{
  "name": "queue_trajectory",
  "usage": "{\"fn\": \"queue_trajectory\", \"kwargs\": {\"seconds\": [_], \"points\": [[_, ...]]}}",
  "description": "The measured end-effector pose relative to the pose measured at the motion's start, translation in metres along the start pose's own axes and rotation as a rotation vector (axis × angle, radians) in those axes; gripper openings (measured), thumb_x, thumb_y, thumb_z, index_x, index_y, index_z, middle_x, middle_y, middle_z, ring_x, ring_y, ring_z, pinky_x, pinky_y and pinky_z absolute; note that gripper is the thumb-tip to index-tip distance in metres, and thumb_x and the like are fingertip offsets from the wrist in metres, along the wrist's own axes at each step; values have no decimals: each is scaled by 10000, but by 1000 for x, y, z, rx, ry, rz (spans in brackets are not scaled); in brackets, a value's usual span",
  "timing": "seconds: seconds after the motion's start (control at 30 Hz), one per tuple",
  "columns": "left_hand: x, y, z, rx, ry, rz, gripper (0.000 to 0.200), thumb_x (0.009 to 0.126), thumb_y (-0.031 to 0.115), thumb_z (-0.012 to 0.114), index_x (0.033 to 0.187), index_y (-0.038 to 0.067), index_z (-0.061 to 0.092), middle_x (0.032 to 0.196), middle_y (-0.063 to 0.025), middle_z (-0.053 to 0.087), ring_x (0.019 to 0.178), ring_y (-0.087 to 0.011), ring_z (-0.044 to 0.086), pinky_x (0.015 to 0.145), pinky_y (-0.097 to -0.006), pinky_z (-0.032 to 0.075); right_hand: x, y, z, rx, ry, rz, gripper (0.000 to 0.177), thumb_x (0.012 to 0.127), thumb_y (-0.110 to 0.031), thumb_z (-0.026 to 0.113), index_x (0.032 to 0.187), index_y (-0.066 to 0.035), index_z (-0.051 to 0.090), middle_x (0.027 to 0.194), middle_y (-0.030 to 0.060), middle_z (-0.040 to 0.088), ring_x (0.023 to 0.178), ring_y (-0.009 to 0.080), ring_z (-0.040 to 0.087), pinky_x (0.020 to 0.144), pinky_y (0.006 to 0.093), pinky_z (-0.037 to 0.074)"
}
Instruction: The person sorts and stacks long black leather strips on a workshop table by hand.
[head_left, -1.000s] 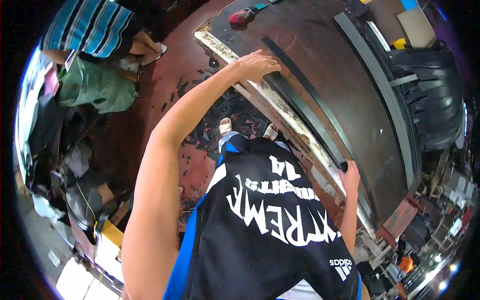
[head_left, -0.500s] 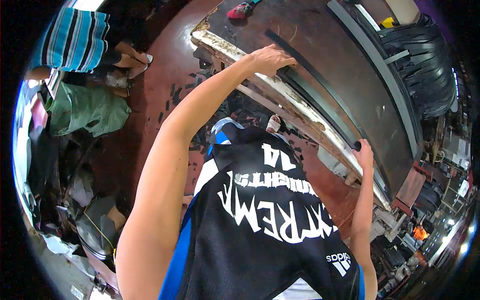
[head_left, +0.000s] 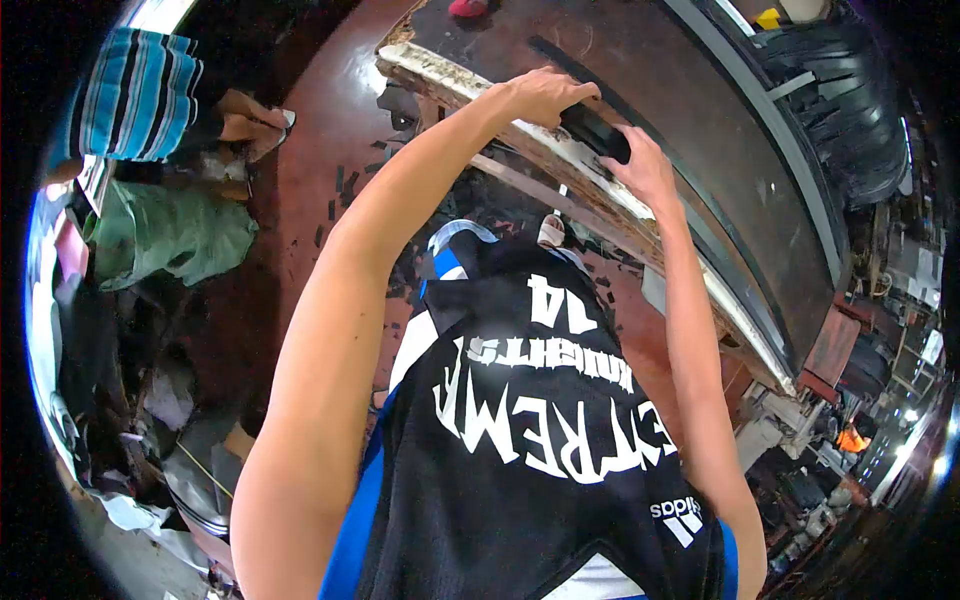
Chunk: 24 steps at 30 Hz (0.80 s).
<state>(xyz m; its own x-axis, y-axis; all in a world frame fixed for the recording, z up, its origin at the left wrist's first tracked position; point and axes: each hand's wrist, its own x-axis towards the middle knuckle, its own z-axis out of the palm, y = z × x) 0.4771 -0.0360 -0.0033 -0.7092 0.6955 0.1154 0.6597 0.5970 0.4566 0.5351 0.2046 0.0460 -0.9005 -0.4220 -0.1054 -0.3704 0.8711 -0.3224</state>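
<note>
At the near edge of a dark worktable (head_left: 720,150), my left hand (head_left: 550,95) grips one end of a short, thick-looking black strip (head_left: 596,135), perhaps folded over. A little to the right, my right hand (head_left: 645,165) has its fingers around the other end. The strip's middle shows between the two hands. Beyond them a long, narrow dark strip (head_left: 580,75) lies on the tabletop. A longer grey-black bar (head_left: 760,110) runs along the table farther back.
The table's worn white edge (head_left: 440,72) runs diagonally in front of me. Black scraps (head_left: 340,185) litter the red floor. A large bundle of black strips (head_left: 845,110) sits at the back right. At left is another person's leg (head_left: 255,130) near striped blue cloth (head_left: 135,95).
My right hand has moved left and up along the table edge, close to my left hand. The black strip between them now looks shorter and bunched. My left hand has shifted slightly.
</note>
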Motion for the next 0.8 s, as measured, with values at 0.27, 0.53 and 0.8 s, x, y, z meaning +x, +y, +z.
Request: {"fn": "queue_trajectory", "kwargs": {"seconds": [0.27, 0.53, 0.8], "points": [[3, 10, -13, -16, 23, -4, 703, 702, -31, 669, 1348, 125, 439, 921, -212, 689, 865, -425, 674, 696, -518, 522, 16, -1, 4, -19, 20, -9, 479, 781, -302, 760, 1165, -36, 653, 1092, 181, 662, 1020, 385, 630, 861, 448, 500], [9, 11, -16, 71, -6, 10, 668, 728, 3, 666, 1346, 113, 438, 820, -190, 682, 831, -408, 685, 663, -518, 518, 16, 1, 6, 1, 12, 12, 483, 773, -295, 777, 1142, -10, 650, 1061, 206, 667, 989, 384, 638, 848, 443, 499], [12, 11, -18, 83, -26, 0, 680, 735, 40, 690, 1363, 141, 449, 831, -179, 697, 839, -389, 696, 673, -509, 534, 18, 5, 7, -9, 44, -25, 508, 769, -305, 780, 1147, 8, 648, 1061, 216, 676, 980, 373, 655, 840, 427, 507]]}}
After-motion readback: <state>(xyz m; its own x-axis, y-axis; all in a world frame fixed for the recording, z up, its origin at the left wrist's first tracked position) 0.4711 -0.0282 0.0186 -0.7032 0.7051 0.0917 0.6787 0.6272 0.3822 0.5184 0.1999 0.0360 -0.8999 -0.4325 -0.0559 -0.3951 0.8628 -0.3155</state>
